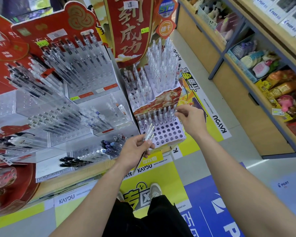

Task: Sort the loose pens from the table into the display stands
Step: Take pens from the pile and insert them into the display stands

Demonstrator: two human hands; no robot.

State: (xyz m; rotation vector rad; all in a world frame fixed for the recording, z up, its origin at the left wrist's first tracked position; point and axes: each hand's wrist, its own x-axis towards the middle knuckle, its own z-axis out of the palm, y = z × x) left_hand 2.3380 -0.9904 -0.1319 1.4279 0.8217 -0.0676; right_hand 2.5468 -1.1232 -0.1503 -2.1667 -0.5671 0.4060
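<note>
My left hand (137, 149) is shut on a small bundle of clear pens (148, 134), their tops pointing up and right over the front of a white display stand (167, 132) full of round holes. My right hand (190, 117) is at the stand's right side, fingertips pinched on the top of a clear pen (175, 110) standing in the lower tier's back row. Several clear pens stand in that row and in the upper tiers (161, 65). Loose dark pens (72, 162) lie on the table to the left.
Clear acrylic stands with pens (72, 65) fill the table's left side, backed by red cardboard signs (132, 28). A wooden shelf unit with toys (263, 69) lines the right. My shoes (154, 190) stand on yellow and blue floor graphics.
</note>
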